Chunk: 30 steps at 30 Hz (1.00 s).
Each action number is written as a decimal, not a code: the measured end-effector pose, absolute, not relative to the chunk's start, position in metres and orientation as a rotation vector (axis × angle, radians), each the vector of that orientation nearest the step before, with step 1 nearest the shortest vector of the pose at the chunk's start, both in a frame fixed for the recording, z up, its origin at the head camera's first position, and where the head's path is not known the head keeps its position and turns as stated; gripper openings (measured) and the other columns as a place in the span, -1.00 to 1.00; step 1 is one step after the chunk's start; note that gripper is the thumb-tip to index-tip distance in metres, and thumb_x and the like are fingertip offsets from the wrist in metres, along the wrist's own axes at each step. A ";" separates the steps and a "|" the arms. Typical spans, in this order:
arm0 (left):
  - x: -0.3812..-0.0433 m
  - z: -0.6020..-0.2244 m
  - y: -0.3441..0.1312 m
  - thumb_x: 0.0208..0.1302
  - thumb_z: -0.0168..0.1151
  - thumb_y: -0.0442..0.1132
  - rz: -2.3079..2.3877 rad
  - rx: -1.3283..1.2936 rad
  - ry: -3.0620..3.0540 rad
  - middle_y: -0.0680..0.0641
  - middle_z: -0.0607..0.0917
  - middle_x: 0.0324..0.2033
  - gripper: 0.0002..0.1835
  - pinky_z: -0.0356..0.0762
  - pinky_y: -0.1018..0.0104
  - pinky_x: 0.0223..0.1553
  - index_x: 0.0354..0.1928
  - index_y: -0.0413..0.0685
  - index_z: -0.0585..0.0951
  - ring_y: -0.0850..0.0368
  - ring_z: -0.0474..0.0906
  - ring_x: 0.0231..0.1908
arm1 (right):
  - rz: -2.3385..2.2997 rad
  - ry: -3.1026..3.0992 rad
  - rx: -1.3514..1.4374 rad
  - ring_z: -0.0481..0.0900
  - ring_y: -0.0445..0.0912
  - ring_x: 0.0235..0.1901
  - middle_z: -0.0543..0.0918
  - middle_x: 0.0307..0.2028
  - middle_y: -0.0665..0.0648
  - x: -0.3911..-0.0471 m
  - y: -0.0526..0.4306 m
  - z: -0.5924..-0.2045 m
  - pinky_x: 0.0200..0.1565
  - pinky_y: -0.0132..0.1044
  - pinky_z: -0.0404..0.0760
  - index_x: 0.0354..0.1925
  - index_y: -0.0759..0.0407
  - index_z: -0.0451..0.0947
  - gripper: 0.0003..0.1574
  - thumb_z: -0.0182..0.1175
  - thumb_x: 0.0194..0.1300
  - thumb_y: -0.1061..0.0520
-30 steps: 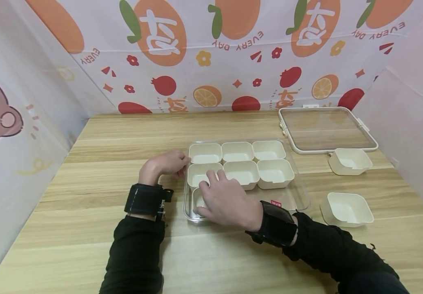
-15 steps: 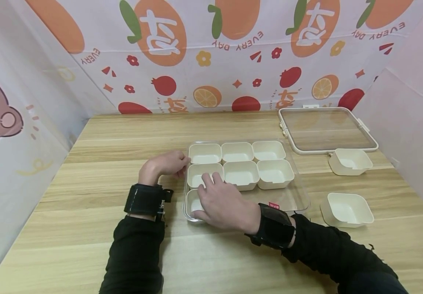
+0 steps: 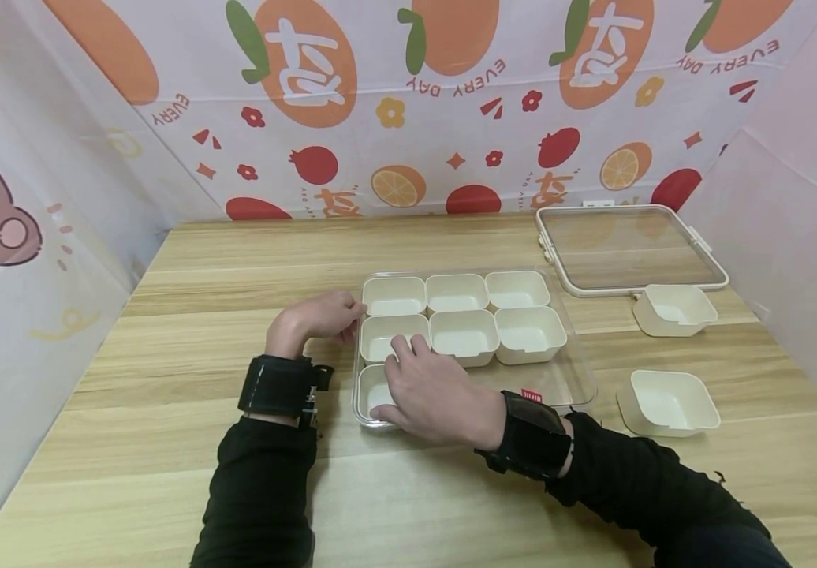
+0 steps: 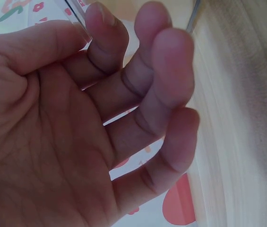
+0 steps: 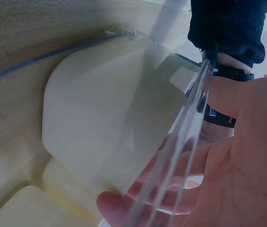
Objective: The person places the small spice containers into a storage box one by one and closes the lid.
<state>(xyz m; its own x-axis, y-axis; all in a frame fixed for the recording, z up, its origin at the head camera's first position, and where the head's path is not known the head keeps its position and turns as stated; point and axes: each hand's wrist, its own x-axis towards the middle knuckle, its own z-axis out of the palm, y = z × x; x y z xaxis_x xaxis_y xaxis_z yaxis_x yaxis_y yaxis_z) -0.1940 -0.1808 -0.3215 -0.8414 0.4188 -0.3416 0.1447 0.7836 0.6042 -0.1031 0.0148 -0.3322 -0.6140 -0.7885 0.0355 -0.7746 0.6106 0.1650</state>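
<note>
A clear tray (image 3: 550,382) holds two rows of small cream boxes (image 3: 464,335), plus one cream box (image 3: 373,390) at its front left corner. My right hand (image 3: 440,398) reaches over this corner box, thumb at the front side and fingers at the far side, gripping it. In the right wrist view the box wall (image 5: 109,113) is large beside the clear tray side, and a fingertip touches the box's edge. My left hand (image 3: 319,319) pinches the tray's left rim between thumb and index finger; its other fingers (image 4: 173,66) are loosely curled in the left wrist view.
Two more cream boxes stand on the wooden table to the right, one farther back (image 3: 674,309) and one nearer (image 3: 669,403). Behind them lies a clear lid (image 3: 632,246) with a pale frame. A fruit-patterned cloth (image 3: 423,150) hangs along the back edge.
Since a second ago the corner box has slid left against the tray's side, and my right hand has shifted slightly left with it. The left hand keeps its place.
</note>
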 end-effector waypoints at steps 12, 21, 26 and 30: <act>-0.194 -0.324 -0.180 0.40 -0.23 -0.23 0.784 0.393 2.512 -0.15 0.57 -0.53 -0.62 0.47 0.16 -0.33 -0.48 -0.21 0.51 0.03 0.50 -0.49 | -0.123 -2.759 1.308 0.29 0.00 -0.25 0.36 -0.18 0.18 -0.105 0.022 -0.325 -0.53 -0.34 0.49 -0.16 0.23 0.46 -0.30 -0.12 0.26 -0.36; -0.195 -0.326 -0.182 0.41 -0.23 -0.23 0.800 0.385 2.496 -0.15 0.54 -0.52 -0.64 0.51 0.08 -0.32 -0.47 -0.23 0.48 0.03 0.49 -0.50 | 0.113 -2.629 1.241 0.41 0.04 -0.18 0.44 -0.06 0.27 -0.119 0.052 -0.308 -0.37 -0.20 0.58 -0.16 0.22 0.48 -0.39 0.01 0.22 -0.29; -0.195 -0.324 -0.182 0.41 -0.23 -0.23 0.785 0.394 2.506 -0.16 0.54 -0.52 -0.64 0.51 0.08 -0.31 -0.47 -0.24 0.47 0.02 0.49 -0.51 | 0.198 -2.618 1.194 0.40 0.03 -0.17 0.43 -0.06 0.27 -0.124 0.069 -0.304 -0.40 -0.20 0.58 -0.12 0.22 0.48 -0.42 0.09 0.19 -0.25; -0.195 -0.324 -0.183 0.41 -0.23 -0.23 0.781 0.392 2.508 -0.16 0.54 -0.53 -0.64 0.50 0.06 -0.29 -0.47 -0.24 0.46 0.01 0.50 -0.51 | 0.267 -2.618 1.158 0.38 0.03 -0.19 0.42 -0.07 0.26 -0.126 0.081 -0.301 -0.41 -0.17 0.56 -0.08 0.19 0.48 -0.44 0.13 0.17 -0.21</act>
